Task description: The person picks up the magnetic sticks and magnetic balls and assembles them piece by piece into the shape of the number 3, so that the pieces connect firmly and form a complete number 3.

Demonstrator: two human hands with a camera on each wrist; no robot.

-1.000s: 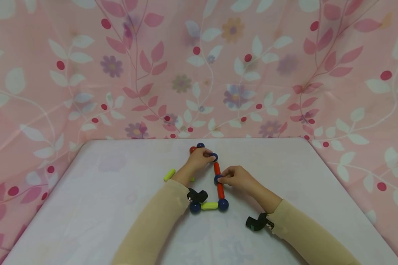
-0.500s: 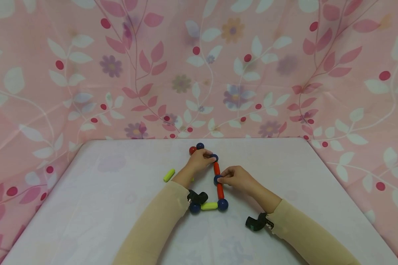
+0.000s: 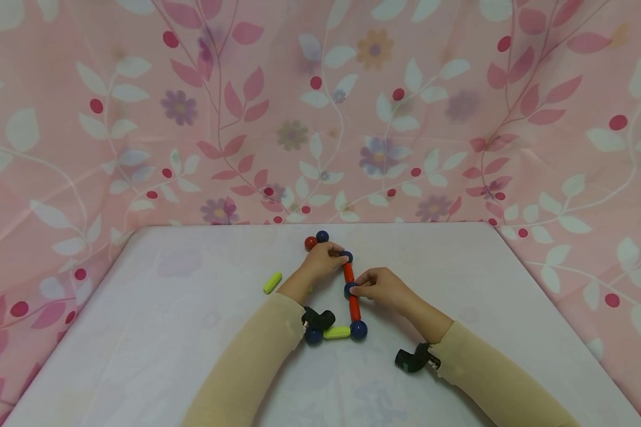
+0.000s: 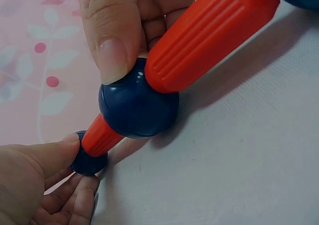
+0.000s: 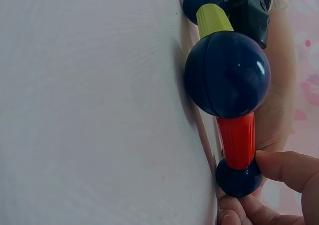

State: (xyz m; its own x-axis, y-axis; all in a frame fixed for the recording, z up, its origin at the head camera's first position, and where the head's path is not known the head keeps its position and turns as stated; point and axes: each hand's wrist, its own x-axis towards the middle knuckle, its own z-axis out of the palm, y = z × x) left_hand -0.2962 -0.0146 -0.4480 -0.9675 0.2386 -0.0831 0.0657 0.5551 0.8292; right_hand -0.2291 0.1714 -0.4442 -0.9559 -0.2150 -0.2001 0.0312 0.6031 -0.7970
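Note:
My left hand (image 3: 323,261) pinches a blue ball (image 4: 89,158) between thumb and fingers at the far end of a chain of toy rods and balls. A red rod (image 3: 349,272) joins that ball to a middle blue ball (image 4: 139,103), which my right hand (image 3: 383,289) pinches from the right. Toward me a second red rod (image 3: 355,308) runs to a blue corner ball (image 5: 227,75). From this corner a yellow-green rod (image 3: 337,333) leads left to another blue ball (image 3: 314,335), partly covered by the left wrist's camera.
Behind my left hand lie a red ball (image 3: 310,243) and a blue ball (image 3: 323,236). A loose yellow-green rod (image 3: 272,283) rests left of the left wrist; another yellow-green piece is mostly hidden under it. All stand on a white table (image 3: 139,332) before a floral pink cloth (image 3: 320,118).
My left hand has brought the far blue ball slightly toward me, so the small gap between it and the red rod has closed. The right hand has stayed at the middle ball.

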